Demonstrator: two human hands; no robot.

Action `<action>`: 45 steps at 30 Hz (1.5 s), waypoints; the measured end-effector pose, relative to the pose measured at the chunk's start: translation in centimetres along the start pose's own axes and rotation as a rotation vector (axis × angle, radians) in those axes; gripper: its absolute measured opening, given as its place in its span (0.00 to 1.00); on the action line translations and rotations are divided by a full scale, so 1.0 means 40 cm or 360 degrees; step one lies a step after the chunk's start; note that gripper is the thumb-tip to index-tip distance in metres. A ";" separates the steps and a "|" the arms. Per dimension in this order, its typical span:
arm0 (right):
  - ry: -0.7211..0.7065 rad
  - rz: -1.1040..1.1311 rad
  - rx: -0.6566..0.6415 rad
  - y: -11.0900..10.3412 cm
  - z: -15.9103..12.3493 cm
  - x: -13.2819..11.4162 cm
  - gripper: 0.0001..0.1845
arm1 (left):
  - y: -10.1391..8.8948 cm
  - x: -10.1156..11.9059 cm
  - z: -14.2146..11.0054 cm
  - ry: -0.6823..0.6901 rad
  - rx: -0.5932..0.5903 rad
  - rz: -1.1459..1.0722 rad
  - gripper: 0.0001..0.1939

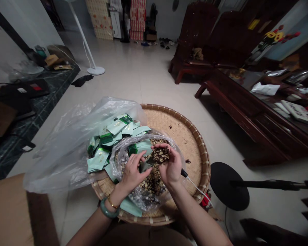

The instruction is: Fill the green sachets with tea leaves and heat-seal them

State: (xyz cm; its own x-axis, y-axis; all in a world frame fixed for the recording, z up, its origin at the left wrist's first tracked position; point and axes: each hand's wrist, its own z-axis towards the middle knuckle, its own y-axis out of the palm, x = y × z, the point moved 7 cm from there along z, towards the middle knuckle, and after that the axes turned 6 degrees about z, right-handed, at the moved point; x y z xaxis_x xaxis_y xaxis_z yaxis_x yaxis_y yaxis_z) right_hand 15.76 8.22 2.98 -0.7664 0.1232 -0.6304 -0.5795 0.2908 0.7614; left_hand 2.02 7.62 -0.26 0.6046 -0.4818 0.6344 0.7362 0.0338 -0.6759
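My left hand (130, 172), with a jade bangle and a gold bracelet at the wrist, curls its thumb and fingers around a small dark-mouthed packet (144, 166). Cupped in my right hand (172, 167) is a handful of dried brown-and-cream pieces (160, 154), held beside the packet's mouth. Below both hands, a clear plastic bag (118, 150) lies open with more of the dried pieces inside. A stack of pale green packets (141, 147) rests in the bag just beyond my left hand.
The round woven bamboo tray (199, 150) carries everything. Many green packets (100, 159) spill from a large plastic bag (64, 153) at left. A black tool handle with a white cord (196, 188) lies at the right rim. A black round stand base (228, 184) stands nearby.
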 end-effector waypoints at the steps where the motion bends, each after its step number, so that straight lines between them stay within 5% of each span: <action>1: -0.0008 -0.0027 -0.0011 0.000 -0.002 0.002 0.14 | 0.000 -0.001 0.000 -0.0008 0.0003 0.0000 0.28; 11: -0.0052 -0.0392 -0.0128 -0.016 -0.013 0.023 0.15 | -0.013 -0.002 0.003 -0.0032 0.0050 -0.0026 0.29; 22: -0.0057 -0.0941 -0.0616 -0.004 -0.048 0.036 0.25 | 0.001 -0.012 -0.003 -0.0034 0.0046 0.0003 0.31; 30: -0.0049 -0.1099 -0.0875 0.039 -0.087 0.019 0.28 | 0.051 -0.056 -0.014 -0.0342 -0.0239 -0.0225 0.43; 35: -0.0197 -0.1012 -0.0804 0.031 -0.082 -0.023 0.22 | 0.045 -0.051 -0.007 -0.0394 -0.0241 -0.0290 0.43; 38: -0.0454 -0.1495 -0.0885 0.037 -0.087 -0.046 0.15 | 0.041 -0.053 -0.010 -0.0421 -0.0253 -0.0286 0.44; 41: -0.0688 -0.2165 -0.1188 0.054 -0.108 -0.025 0.12 | 0.045 -0.052 -0.015 -0.0382 -0.0301 -0.0273 0.46; 45: -0.0711 -0.2597 -0.1349 0.047 -0.115 0.014 0.12 | 0.052 -0.046 -0.014 -0.0292 -0.0321 -0.0249 0.46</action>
State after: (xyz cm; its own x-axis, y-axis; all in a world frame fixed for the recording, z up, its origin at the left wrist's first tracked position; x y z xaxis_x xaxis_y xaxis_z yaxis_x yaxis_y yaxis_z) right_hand 12.96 4.47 4.77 0.6363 0.4909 -0.5951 -0.6365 -0.1017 -0.7645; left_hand 2.26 8.09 -3.05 0.5473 -0.3005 0.7811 0.7604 -0.2115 -0.6141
